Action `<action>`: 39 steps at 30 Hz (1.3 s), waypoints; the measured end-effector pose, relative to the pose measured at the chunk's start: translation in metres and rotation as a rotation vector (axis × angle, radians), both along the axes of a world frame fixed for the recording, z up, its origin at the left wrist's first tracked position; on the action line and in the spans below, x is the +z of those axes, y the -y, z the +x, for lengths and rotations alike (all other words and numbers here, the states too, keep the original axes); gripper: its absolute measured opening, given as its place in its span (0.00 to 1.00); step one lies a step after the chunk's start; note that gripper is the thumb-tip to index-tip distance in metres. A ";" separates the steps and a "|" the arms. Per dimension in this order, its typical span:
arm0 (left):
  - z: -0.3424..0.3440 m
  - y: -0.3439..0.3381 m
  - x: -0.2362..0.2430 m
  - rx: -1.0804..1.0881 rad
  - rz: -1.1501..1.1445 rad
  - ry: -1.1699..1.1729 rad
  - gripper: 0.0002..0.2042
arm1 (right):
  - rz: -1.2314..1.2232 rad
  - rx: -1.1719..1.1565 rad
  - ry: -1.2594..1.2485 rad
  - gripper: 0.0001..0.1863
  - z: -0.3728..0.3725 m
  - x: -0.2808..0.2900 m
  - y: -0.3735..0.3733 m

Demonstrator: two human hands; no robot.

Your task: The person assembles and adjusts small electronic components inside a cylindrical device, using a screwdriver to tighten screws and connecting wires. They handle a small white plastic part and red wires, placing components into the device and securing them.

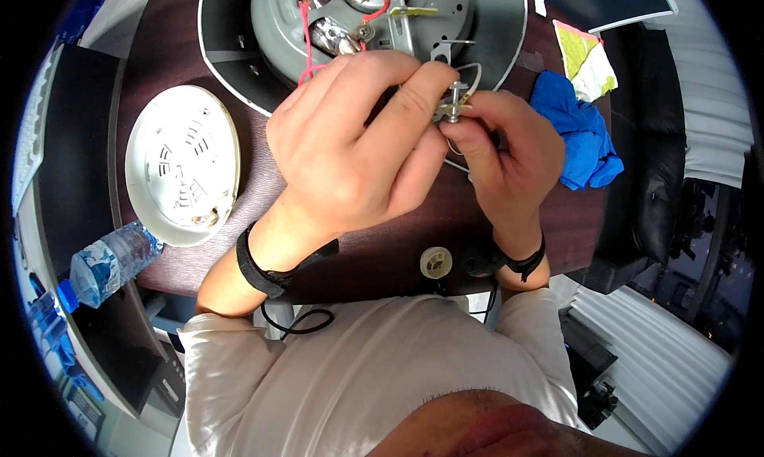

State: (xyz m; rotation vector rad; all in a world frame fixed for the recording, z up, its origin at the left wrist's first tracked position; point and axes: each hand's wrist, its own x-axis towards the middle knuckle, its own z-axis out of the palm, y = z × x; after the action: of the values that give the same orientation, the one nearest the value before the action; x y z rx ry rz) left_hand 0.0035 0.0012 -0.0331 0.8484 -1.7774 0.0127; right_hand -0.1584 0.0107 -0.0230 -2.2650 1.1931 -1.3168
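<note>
Between my two hands is a small metal bracket with a screw (454, 105) through it and a thin pale wire (477, 73) beside it. My left hand (346, 150) is closed, thumb and forefinger pinching the bracket from the left; its other fingers curl out of sight. From the right, my right hand (517, 142) pinches the same part near the screw's lower end. Just beyond lies an opened round appliance (274, 19), its grey metal inside showing. Red wires (306, 33) and shiny metal fittings (334, 37) sit in it. My hands cover its near edge.
A white round cover with slots (171, 150) lies at left on the dark table (374, 250). A plastic bottle (111, 262) lies by the left edge. A blue cloth (577, 130) and a yellow-white packet (585, 59) are at right. A small round cap (435, 262) sits near me.
</note>
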 end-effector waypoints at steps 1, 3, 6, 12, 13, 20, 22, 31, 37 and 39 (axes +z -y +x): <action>0.000 -0.001 0.001 -0.001 0.012 0.000 0.16 | -0.007 0.006 -0.013 0.11 0.000 0.001 0.000; 0.000 -0.002 0.002 -0.005 0.026 -0.004 0.15 | -0.025 0.012 -0.038 0.11 -0.001 0.002 0.000; 0.000 -0.002 0.003 -0.012 0.035 -0.012 0.15 | -0.034 0.028 -0.047 0.11 -0.002 0.003 0.000; 0.001 -0.003 0.005 -0.015 0.045 -0.012 0.14 | 0.000 0.049 -0.024 0.10 0.000 0.003 0.000; 0.001 -0.003 0.005 -0.017 0.047 -0.009 0.14 | 0.003 0.046 -0.024 0.09 0.000 0.004 -0.001; -0.002 0.003 -0.002 0.027 -0.037 -0.049 0.13 | 0.049 -0.031 0.032 0.09 0.004 0.004 -0.003; -0.002 0.002 0.000 0.020 -0.023 -0.061 0.12 | 0.053 -0.062 0.045 0.10 0.005 0.006 -0.006; -0.003 -0.001 0.004 -0.002 -0.009 -0.086 0.12 | 0.081 -0.079 0.189 0.15 0.008 0.001 -0.006; 0.001 0.000 0.009 -0.058 0.086 -0.054 0.10 | 0.158 -0.030 0.144 0.16 0.000 0.005 -0.002; 0.005 0.001 0.014 -0.102 0.120 -0.021 0.09 | 0.144 -0.033 0.135 0.16 0.000 0.008 -0.002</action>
State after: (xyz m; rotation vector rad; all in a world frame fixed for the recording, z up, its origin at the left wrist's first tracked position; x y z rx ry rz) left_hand 0.0088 0.0005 -0.0189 0.8388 -1.8141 -0.1705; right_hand -0.1581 0.0127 -0.0150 -2.0315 1.2415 -1.3266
